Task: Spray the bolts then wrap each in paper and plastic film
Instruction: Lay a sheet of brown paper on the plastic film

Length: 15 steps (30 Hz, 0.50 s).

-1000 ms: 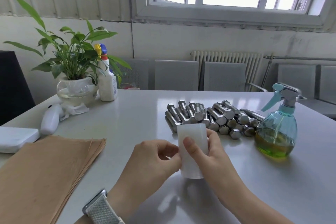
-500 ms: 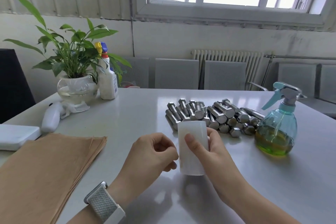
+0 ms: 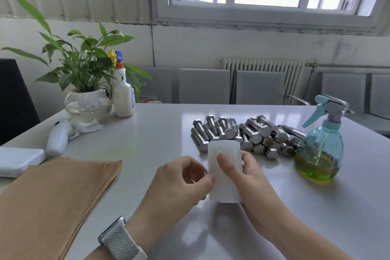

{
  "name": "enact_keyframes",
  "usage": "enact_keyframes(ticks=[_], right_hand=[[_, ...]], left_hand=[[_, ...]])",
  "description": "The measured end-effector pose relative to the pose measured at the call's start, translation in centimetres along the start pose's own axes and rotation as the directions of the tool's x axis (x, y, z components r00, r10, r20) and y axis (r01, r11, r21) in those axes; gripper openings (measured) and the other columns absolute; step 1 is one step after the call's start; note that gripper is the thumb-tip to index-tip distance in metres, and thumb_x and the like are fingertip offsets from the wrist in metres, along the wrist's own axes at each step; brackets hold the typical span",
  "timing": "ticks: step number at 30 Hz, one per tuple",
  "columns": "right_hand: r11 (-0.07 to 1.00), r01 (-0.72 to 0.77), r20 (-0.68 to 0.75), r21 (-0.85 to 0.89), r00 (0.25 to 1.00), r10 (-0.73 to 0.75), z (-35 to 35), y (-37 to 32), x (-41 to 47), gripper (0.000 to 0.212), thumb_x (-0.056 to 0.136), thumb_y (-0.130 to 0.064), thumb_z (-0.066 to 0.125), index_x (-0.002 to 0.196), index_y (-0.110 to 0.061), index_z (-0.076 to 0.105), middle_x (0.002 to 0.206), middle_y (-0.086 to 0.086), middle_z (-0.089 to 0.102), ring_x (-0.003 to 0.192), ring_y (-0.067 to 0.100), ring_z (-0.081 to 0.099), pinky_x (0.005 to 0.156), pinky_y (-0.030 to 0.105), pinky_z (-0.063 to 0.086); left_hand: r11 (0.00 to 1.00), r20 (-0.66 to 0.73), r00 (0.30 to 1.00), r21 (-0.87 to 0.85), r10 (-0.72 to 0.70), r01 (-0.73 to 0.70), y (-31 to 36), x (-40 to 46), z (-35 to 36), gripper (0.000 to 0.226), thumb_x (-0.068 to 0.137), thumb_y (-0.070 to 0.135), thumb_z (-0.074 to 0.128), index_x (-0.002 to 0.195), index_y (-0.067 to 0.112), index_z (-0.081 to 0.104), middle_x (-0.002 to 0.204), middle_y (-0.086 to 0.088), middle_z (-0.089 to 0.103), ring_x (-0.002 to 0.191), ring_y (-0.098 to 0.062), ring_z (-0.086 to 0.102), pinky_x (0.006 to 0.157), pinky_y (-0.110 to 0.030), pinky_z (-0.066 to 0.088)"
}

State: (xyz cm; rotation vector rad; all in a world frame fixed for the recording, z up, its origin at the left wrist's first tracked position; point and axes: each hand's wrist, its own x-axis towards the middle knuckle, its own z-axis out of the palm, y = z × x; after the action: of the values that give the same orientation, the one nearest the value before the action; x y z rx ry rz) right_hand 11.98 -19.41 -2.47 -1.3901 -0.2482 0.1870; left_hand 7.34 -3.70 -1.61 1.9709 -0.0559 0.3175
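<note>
A white roll of plastic film [image 3: 224,183] stands upright on the grey table [image 3: 158,133]. My right hand [image 3: 242,177] grips it from the right, thumb across its front. My left hand [image 3: 181,183] has its fingertips curled at the roll's left edge and seems to pinch the film's end there. Behind the roll lies a pile of several steel hex bolts [image 3: 249,135]. A teal spray bottle [image 3: 319,145] with yellow-green liquid stands to the right. A stack of brown paper sheets [image 3: 48,200] lies at the front left.
A potted plant in a glass bowl [image 3: 84,103] and a white trigger bottle [image 3: 123,95] stand at the back left. A small white bottle [image 3: 58,139] lies beside a white box [image 3: 14,160] at the left edge. Grey chairs [image 3: 204,85] line the far side.
My left hand drew back a little from the roll half a second ago and has returned, its fingertips again at the roll's left edge. The roll stays upright in my right hand.
</note>
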Motion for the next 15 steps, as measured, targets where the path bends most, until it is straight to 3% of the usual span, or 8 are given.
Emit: enact_keyframes(ticks=[4,8,12,15], right_hand=[[0.993,0.077,0.013,-0.089,0.997,-0.077,0.3,0.0,-0.2,0.067,0.062,-0.060,0.079,0.114,-0.027,0.053,0.089,-0.006,0.073,0.083,0.017,0.072,0.063,0.029,0.057],[0.993,0.061,0.006,-0.102,0.998,-0.060,0.2,0.1,-0.2,0.065,0.061,-0.058,0.080,0.114,-0.030,0.055,0.095,-0.006,0.072,0.085,0.013,0.071,0.063,0.024,0.054],[0.995,0.071,0.095,-0.072,0.993,-0.064,0.0,-0.3,-0.2,0.052,0.064,-0.041,0.083,0.111,-0.032,0.063,0.098,0.001,0.073,0.086,0.013,0.070,0.066,0.023,0.054],[0.961,0.182,0.189,-0.210,0.971,-0.143,0.0,-0.8,-0.6,0.044,0.067,-0.023,0.076,0.105,-0.043,0.065,0.097,-0.004,0.072,0.086,0.010,0.067,0.071,0.024,0.055]], left_hand=[[0.997,-0.047,0.999,0.073,-0.001,0.004,-0.2,0.1,0.1,0.004,0.072,0.034,0.065,0.074,0.031,0.067,0.063,0.006,0.070,0.059,-0.008,0.069,0.062,-0.031,0.059],[0.993,-0.127,0.991,0.109,-0.039,0.053,-0.6,0.5,-0.2,0.007,0.074,0.020,0.064,0.068,0.022,0.065,0.061,0.005,0.068,0.053,-0.008,0.068,0.053,-0.027,0.056],[0.988,-0.194,0.980,0.128,-0.055,0.081,-1.3,0.9,-0.8,0.010,0.079,0.016,0.061,0.070,0.021,0.064,0.063,0.005,0.067,0.049,-0.011,0.067,0.046,-0.022,0.051],[0.987,-0.187,0.978,0.106,-0.097,0.118,-1.6,1.3,-1.4,0.011,0.085,0.013,0.056,0.078,0.019,0.061,0.063,0.002,0.066,0.047,-0.018,0.067,0.041,-0.024,0.048]])
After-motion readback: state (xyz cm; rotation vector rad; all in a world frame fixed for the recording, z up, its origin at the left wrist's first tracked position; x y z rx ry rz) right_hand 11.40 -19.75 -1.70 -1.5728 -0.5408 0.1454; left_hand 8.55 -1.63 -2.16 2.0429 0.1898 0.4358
